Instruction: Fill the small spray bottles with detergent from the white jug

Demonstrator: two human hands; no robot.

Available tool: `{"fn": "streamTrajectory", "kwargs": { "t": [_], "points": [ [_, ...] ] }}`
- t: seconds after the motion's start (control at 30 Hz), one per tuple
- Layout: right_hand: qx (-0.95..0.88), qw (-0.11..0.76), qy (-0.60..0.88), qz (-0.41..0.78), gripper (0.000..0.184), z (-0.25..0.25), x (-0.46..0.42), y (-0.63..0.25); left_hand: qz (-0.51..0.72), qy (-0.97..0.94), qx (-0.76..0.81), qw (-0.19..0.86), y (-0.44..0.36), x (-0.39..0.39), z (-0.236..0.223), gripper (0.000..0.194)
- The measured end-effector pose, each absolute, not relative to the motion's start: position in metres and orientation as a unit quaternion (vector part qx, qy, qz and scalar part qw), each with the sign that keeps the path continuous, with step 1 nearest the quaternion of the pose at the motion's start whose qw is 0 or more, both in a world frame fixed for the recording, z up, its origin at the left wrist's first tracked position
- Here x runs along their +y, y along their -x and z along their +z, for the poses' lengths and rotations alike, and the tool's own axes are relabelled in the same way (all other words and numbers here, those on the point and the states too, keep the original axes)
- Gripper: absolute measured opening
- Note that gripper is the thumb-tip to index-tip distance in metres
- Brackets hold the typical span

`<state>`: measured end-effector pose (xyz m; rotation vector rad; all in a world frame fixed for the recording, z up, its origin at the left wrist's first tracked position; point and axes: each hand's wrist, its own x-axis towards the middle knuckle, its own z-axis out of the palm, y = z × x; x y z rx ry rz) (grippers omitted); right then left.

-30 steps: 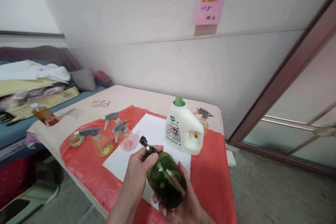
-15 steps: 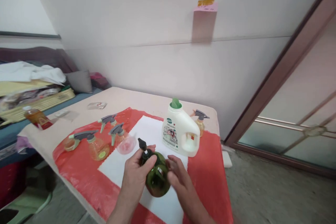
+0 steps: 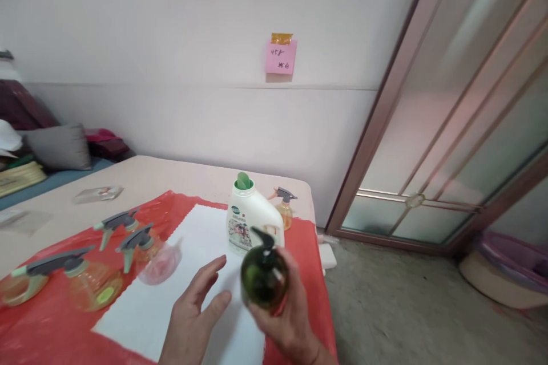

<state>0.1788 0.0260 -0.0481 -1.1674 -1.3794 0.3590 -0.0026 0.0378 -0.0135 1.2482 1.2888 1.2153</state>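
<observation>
- Versus half a second ago: green pump bottle (image 3: pixel 264 279) had passed from left hand (image 3: pixel 194 311) to right hand (image 3: pixel 293 311); left had been at its neck, right just beside it; view had also swung right, more of the door showing
- Right hand: wrapped round the bottle's right side and lower part, thumb and fingers pressed on it; blurred, some fingertips hidden, exact contact couldn't be told
- Left hand: off the bottle, fingers curved, thumb spread apart from them, near its left side, touching nothing
- Bottle: in front of the person, over the right part of the white sheet (image 3: pixel 188 274), pump up
- Pink note (image 3: pixel 281 58) on the wall hung down, writing showing; half a second ago it was flipped up
- Surface: white sheet lay on red plastic (image 3: pixel 319 302), that on a pale table (image 3: pixel 148 174) by the wall (image 3: pixel 205 125)
- Room: brown-framed glass door (image 3: pixel 411 188) and tub (image 3: pixel 505 268) right, grey floor (image 3: pixel 385 296); grey cushion (image 3: pixel 64 147) left
- Around: white jug (image 3: pixel 246 217) stood behind the bottle, whose pump hid part of it; spray bottle (image 3: pixel 285 214) behind the jug, partly blocked by it; more sprayers (image 3: pixel 92 285) at left, clear of both hands
</observation>
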Motion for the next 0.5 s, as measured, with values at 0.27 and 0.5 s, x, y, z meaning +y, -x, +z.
{"fn": "streamTrajectory", "kwargs": {
  "t": [0.27, 0.5],
  "points": [
    [-0.393, 0.614, 0.669, 0.145, 0.084, -0.035, 0.086, -0.284, 0.500, -0.478, 0.582, 0.427, -0.006, 0.030, 0.015, 0.042],
    [-0.424, 0.579, 0.687, 0.110, 0.079, -0.089, 0.125, -0.321, 0.497, -0.488, 0.577, 0.427, -0.008, 0.030, 0.013, 0.039]
  ]
}}
